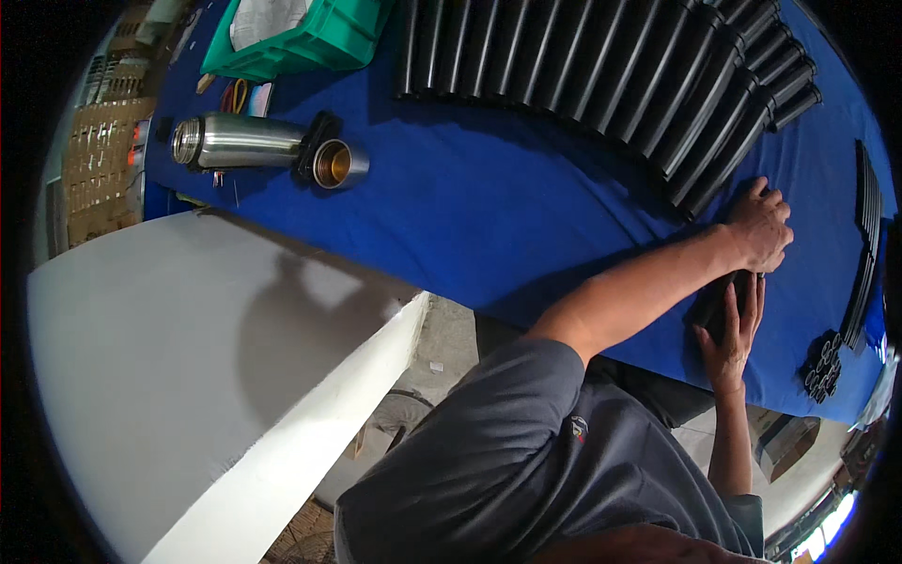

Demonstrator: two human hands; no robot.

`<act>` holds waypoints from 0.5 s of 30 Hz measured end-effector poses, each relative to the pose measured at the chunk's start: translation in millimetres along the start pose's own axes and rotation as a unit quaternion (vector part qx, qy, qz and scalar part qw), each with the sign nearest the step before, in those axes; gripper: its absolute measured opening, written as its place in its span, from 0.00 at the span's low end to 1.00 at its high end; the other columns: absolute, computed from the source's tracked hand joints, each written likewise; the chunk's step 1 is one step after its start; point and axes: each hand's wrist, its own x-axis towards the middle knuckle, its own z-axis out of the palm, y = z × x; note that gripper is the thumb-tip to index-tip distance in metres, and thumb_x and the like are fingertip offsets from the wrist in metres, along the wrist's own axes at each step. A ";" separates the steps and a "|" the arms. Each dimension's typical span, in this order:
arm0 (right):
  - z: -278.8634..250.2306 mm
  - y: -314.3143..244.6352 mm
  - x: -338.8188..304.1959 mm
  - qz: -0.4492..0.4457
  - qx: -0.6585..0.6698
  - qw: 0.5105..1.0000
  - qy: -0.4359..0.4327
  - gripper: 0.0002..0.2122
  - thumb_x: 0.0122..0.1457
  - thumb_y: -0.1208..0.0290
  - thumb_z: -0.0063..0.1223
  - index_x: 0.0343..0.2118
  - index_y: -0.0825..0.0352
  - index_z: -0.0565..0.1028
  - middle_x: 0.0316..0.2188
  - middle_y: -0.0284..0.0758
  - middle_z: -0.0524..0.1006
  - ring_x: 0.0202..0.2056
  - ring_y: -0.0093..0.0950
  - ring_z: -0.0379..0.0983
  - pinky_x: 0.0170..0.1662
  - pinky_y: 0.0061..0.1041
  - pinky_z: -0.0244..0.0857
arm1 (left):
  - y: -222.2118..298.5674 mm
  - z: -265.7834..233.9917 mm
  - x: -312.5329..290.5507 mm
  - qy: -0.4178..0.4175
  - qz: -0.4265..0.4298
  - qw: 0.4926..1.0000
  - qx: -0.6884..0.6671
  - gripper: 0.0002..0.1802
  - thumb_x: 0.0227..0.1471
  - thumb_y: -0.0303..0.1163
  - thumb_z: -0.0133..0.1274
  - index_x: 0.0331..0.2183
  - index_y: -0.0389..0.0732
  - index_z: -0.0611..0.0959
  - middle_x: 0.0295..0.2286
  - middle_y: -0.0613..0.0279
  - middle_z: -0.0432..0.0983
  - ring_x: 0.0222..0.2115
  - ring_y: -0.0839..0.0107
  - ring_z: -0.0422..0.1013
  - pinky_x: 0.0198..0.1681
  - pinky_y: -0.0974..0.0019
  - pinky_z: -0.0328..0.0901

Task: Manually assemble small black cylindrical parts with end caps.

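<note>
My left hand (759,228) reaches across to the right side of the blue-covered table, its fingers curled over a dark part. Just nearer to me, my right hand (733,343) has its thumb and straight fingers on either side of a long black piece (718,318). Both hands mostly cover this piece, so its full shape is hidden. Beyond them, a row of black tubes (601,66) with collared ends lies side by side, stacked in layers at the right.
At the left lie a steel vacuum flask (249,141) and its cup-shaped lid (339,164). Behind them stands a green crate (366,38). Thin black strips (863,254) and a cluster of small black rings (825,368) are near the right edge. A pale slab (169,320) adjoins the table.
</note>
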 end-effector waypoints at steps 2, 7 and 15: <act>-0.9 2.8 -1.8 -0.006 -0.008 1.000 -0.003 0.40 0.44 0.66 0.69 0.64 0.58 0.63 0.67 0.50 0.52 0.67 0.55 0.45 0.67 0.50 0.44 | 1.6 2.9 1.1 0.016 0.000 1.000 -0.015 0.19 0.51 0.46 0.51 0.39 0.48 0.88 0.46 0.55 0.76 0.53 0.60 0.65 0.62 0.45 0.46; 5.2 6.9 -5.7 -0.017 -0.037 0.999 -0.008 0.35 0.56 0.49 0.57 0.64 0.60 0.61 0.66 0.52 0.52 0.67 0.57 0.45 0.66 0.54 0.42 | 4.9 5.8 0.1 0.007 -0.017 1.000 -0.021 0.17 0.50 0.44 0.53 0.37 0.49 0.89 0.46 0.54 0.76 0.52 0.60 0.65 0.62 0.45 0.44; 0.5 1.7 -2.8 -0.009 -0.030 0.999 -0.013 0.34 0.60 0.46 0.51 0.64 0.61 0.61 0.66 0.53 0.52 0.67 0.58 0.44 0.66 0.56 0.41 | 10.6 1.0 0.4 0.005 -0.006 1.000 -0.018 0.15 0.51 0.43 0.51 0.33 0.50 0.89 0.44 0.55 0.76 0.51 0.60 0.65 0.60 0.43 0.45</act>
